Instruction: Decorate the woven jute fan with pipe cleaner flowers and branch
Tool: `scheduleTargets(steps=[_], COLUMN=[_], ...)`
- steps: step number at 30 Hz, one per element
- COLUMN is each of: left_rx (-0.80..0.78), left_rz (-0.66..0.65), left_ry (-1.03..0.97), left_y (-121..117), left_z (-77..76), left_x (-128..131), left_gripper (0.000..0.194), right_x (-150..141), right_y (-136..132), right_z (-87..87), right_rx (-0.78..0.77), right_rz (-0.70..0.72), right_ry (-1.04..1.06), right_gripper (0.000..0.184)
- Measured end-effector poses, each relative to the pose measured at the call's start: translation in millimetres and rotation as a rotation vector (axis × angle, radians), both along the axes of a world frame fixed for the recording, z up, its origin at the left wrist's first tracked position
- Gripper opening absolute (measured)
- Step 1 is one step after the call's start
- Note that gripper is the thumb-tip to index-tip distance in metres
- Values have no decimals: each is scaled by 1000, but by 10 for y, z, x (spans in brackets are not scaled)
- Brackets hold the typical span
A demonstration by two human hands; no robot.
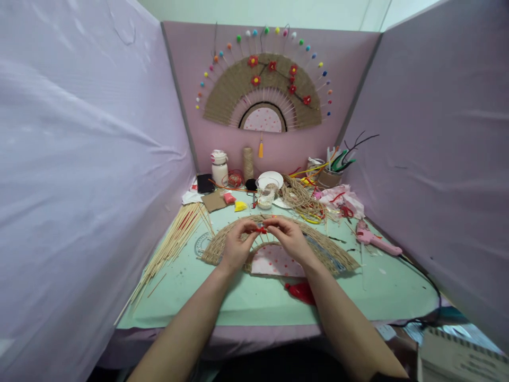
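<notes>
Between the fingertips of my left hand [240, 243] and my right hand [288, 237] is a small red piece [262, 230], perhaps a flower like those on the wall. Both hands pinch it from either side, and its exact shape is partly covered by the fingers. Below them lies a fan of wound twine [222, 245] with a pink dotted half-round centre [274, 261]. My wrists hide parts of the fan. A red tassel [300, 292] sits at its lower edge, partly behind my right forearm.
Thin wooden sticks [170, 249] spread along the left. A pink glue gun [377, 241] with a black cord lies right. Behind stand a white bottle [219, 170], a twine spool [248, 163] and a tangle of twine [300, 195]. A finished fan [226, 95] hangs on the back panel.
</notes>
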State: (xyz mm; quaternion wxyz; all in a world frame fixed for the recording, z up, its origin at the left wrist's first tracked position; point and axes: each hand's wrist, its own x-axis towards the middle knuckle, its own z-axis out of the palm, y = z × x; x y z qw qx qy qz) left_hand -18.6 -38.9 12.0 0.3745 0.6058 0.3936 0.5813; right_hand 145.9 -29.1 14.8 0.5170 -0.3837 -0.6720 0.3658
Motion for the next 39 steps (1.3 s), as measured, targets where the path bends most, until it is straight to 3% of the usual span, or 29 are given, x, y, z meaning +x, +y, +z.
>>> scheduleTargets(steps=[4,18,31,39], left_rx=[16,-162,-189,-164], left_rz=[-48,-289,-339,-271], left_ry=[31,-43,29,102], left_y=[-8,16,14,4], left_z=[-10,10,11,9], left_x=[4,-28,-59,-25], left_gripper=[6,13,14,14], right_x=[43,176,174,84], right_y=[6,-44,-58,-75], right_z=[-10,50,10,-4], right_rx=[128,164,201,226], right_rz=[18,122,66,-38], right_ry=[-95,-208,-257,-274], right_gripper=[18,15,7,12])
